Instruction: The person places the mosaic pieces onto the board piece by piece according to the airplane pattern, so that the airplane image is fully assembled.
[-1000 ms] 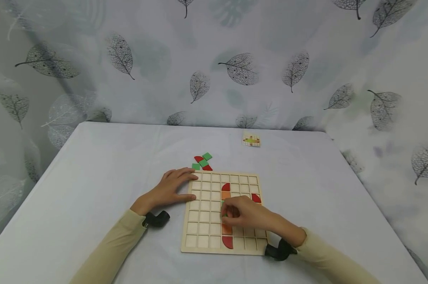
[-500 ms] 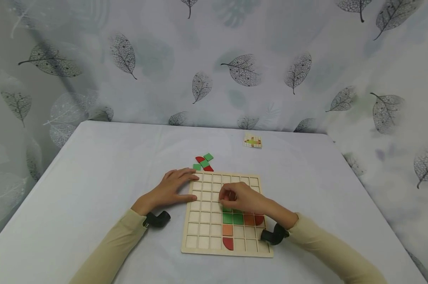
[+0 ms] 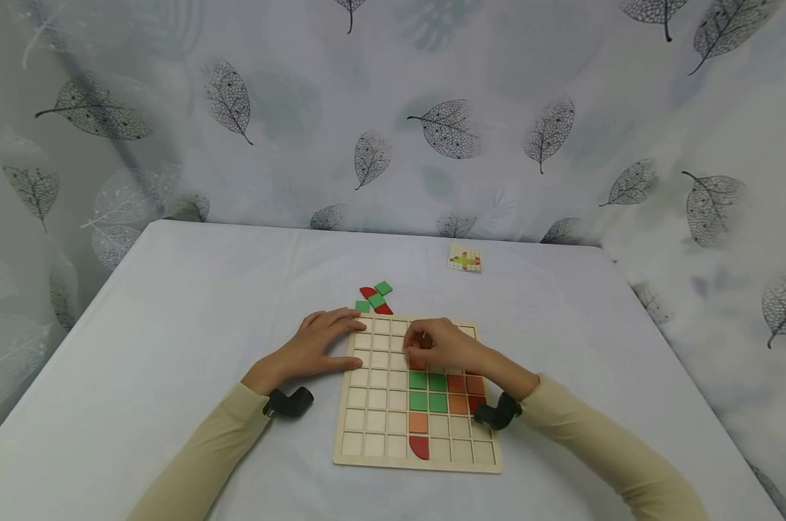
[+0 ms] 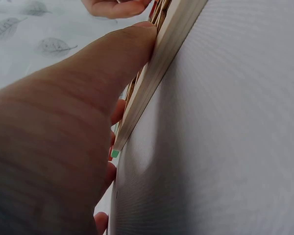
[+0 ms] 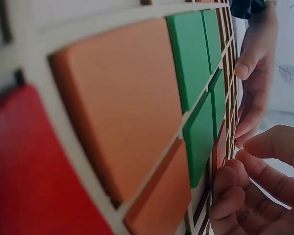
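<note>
Grip of right hand [image 3: 441, 345] was curled narrow over grid board [image 3: 373, 419] at twelve o'clock, any held tile hidden, while loose tiles [image 3: 376, 299] were seen at ten o'clock, nearer left hand [image 3: 316, 344].

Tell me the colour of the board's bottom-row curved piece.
The curved piece is red, clearest in the head view.

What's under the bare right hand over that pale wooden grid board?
Part of an orange square tile shows in the board; whatever the right hand covers can't be seen.
</note>
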### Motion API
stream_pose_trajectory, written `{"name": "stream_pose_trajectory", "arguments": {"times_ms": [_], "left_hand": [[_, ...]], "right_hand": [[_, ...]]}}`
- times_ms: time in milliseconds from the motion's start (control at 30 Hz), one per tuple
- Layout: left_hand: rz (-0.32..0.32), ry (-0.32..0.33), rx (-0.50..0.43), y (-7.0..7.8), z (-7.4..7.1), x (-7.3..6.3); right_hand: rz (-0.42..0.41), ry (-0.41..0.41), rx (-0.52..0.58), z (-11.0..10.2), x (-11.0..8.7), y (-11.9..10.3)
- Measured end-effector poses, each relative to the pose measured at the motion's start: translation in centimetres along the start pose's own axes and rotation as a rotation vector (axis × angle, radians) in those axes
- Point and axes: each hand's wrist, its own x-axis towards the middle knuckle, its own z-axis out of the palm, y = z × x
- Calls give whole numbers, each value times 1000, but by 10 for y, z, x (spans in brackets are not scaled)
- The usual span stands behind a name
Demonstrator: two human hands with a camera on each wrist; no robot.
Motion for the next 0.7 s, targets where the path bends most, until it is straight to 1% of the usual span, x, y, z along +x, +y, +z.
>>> {"name": "stream_pose_trajectory", "arguments": {"times_ms": [200,333,433,567,700], "left_hand": [[5,2,-4,-1,0,0],[4,5,-2,-2,1,0],[4,6,0,-3,1,0],[1,2,-1,-2,1,0],[8,3,0,0,1,0]], "right_hand": [[-13,12,-37,-2,7,1],[-32,16,-40,-4,11,0],[-49,26,-63,-6,15,0],[-52,51,-99,-6,20,3],[-38,93,-94,-8,23,6]]}}
